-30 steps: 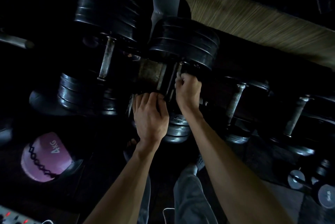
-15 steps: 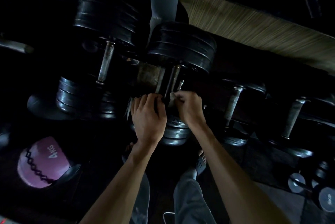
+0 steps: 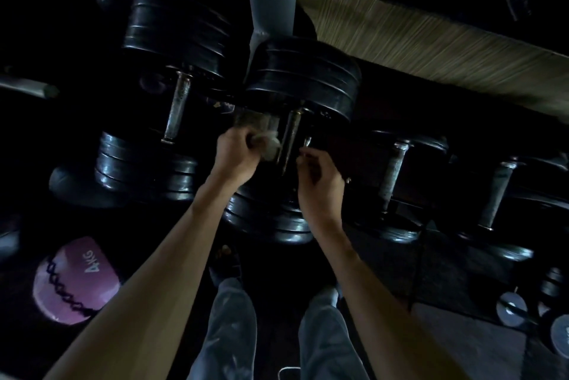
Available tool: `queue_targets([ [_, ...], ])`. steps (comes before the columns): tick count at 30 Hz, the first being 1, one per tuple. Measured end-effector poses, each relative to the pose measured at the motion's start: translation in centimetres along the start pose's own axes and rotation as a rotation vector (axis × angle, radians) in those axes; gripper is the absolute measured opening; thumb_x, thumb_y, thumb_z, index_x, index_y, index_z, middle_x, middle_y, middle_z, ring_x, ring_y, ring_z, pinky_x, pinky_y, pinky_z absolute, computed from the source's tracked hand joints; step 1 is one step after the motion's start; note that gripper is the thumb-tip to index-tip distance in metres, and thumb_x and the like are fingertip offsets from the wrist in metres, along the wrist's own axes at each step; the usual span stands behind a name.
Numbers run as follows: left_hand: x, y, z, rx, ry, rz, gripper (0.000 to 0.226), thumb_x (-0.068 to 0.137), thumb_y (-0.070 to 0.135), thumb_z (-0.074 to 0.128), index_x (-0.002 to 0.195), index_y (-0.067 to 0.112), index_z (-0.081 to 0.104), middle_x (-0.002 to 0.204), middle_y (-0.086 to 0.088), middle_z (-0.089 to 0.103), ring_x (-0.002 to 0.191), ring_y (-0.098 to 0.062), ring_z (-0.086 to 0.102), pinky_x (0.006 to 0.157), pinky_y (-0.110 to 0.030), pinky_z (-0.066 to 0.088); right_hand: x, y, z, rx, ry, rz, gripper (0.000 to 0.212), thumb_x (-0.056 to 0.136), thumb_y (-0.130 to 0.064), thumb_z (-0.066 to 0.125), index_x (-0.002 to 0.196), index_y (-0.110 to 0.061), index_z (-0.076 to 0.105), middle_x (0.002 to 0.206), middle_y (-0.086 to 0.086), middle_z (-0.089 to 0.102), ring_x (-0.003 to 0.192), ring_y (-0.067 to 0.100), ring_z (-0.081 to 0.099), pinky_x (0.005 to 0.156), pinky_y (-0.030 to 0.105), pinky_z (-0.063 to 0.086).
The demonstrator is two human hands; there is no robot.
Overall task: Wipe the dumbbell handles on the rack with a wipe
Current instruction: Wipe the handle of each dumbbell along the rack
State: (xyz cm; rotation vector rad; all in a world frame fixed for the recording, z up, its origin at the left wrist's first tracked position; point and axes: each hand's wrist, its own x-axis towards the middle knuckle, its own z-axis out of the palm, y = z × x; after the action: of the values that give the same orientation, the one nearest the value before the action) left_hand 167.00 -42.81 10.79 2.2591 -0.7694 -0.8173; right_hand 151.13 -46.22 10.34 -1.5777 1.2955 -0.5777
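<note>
The wipe (image 3: pixel 271 145), held at the centre handle (image 3: pixel 289 139) half a second ago, is now bunched in the left hand (image 3: pixel 237 155); the right hand (image 3: pixel 320 179) is loosely curled, empty. Regripping is likely.

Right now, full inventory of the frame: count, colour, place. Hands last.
large dumbbells: two, black plates, steel handles, on the rack, centre and left
smaller dumbbells: two plainly seen, black with pale handles, rack right; second at
wipe: one, whitish, crumpled, left of the centre handle
medicine ball: one, pink, marked 4KG, floor lower left
small weights: a few, grey ends, floor lower right, too dark to count
wall strip: one, tan, top right
legs: two, grey trousers, bottom centre
left hand: grips the wipe
right hand: loosely curled, holds nothing visible
</note>
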Motion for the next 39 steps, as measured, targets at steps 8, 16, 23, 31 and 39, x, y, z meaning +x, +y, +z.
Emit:
queue_targets([
  [8,2.9,3.3,2.8,-0.045,0.036,0.008,0.018,0.094,0.016,0.065,0.093,0.001,0.075,0.072,-0.001,0.061,0.062,-0.008,0.052,0.053,-0.008,0.04,-2.3,1.9,1.8,-0.081,0.166,-0.064,0.035,0.095,-0.028,0.04,0.092,-0.019,0.074,0.086,-0.016,0.064,0.082,0.016,0.066,0.075,0.05,0.054],
  [16,2.3,1.9,3.2,0.199,-0.158,-0.056,0.023,0.094,0.0,0.053,0.077,0.001,0.068,0.061,0.005,0.054,0.06,-0.01,0.055,0.048,-0.014,0.039,-2.2,1.8,1.8,-0.082,0.146,-0.015,0.035,0.091,-0.031,0.039,0.085,-0.019,0.072,0.083,-0.008,0.068,0.078,0.016,0.064,0.073,0.051,0.053],
  [23,4.1,2.4,2.3,-0.098,-0.196,-0.154,0.03,0.096,0.01,0.058,0.071,0.023,0.065,0.084,-0.006,0.063,0.084,-0.024,0.065,0.081,-0.045,0.057,-2.2,2.2,1.8,-0.081,0.142,-0.029,0.032,0.091,-0.027,0.041,0.082,-0.019,0.071,0.082,-0.009,0.07,0.08,0.012,0.065,0.076,0.047,0.053],
  [31,3.0,2.7,2.1,0.258,-0.197,0.012,0.03,0.096,0.005,0.054,0.069,0.012,0.064,0.066,0.0,0.059,0.075,-0.024,0.065,0.056,-0.017,0.05,-2.2,2.3,1.8,-0.07,0.147,-0.035,0.032,0.09,-0.026,0.041,0.08,-0.017,0.071,0.079,-0.009,0.068,0.077,0.01,0.063,0.071,0.041,0.053],
  [39,0.9,0.9,1.0,0.362,-0.349,0.048,0.016,0.092,0.007,0.061,0.092,0.01,0.077,0.087,-0.002,0.067,0.087,-0.014,0.058,0.077,-0.022,0.043,-2.2,2.0,1.7,-0.066,0.156,-0.043,0.033,0.089,-0.026,0.04,0.075,-0.014,0.068,0.074,-0.006,0.066,0.07,0.01,0.06,0.061,0.025,0.045],
])
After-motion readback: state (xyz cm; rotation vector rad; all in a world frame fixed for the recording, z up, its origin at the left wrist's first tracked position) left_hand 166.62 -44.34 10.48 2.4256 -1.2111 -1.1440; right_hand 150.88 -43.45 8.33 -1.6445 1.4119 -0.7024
